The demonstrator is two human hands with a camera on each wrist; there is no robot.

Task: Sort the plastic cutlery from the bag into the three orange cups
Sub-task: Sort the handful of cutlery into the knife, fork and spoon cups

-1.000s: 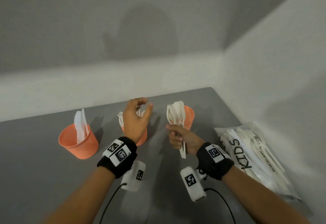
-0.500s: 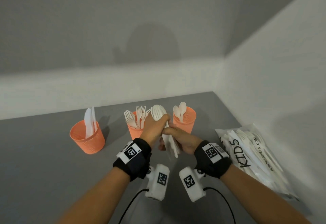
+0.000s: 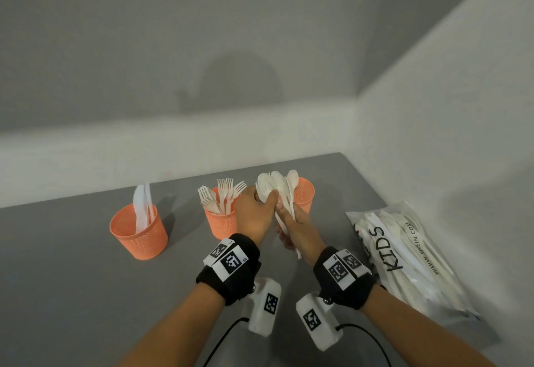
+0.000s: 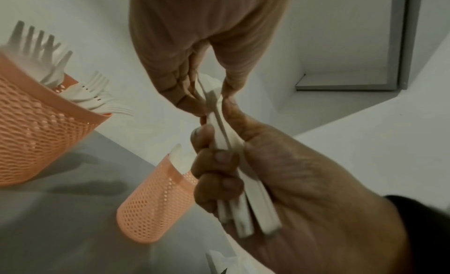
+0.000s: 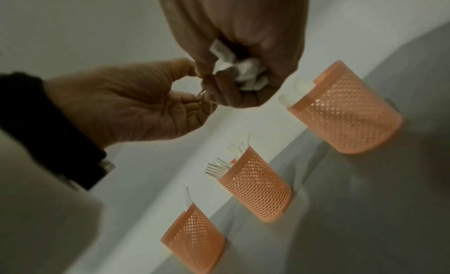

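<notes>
My right hand (image 3: 287, 223) grips the handles of a bundle of white plastic cutlery (image 3: 274, 187), spoon bowls upward, in front of the right orange cup (image 3: 303, 196), which holds spoons. My left hand (image 3: 270, 196) pinches one piece near the top of the bundle. In the left wrist view my left hand (image 4: 209, 97) pinches a thin stem above my right hand (image 4: 219, 172). The middle cup (image 3: 219, 223) holds forks. The left cup (image 3: 138, 235) holds knives. The clear cutlery bag (image 3: 404, 257) lies at the right.
The grey table (image 3: 72, 294) ends at white walls behind and to the right. The bag lies against the right wall. Cables run from the wrist cameras at the near edge. All cups (image 5: 255, 187) stand in a row near the back.
My left hand has left the fork cup and come right to the bundle, where it now pinches a piece. My right hand has kept its grip on the handles.
</notes>
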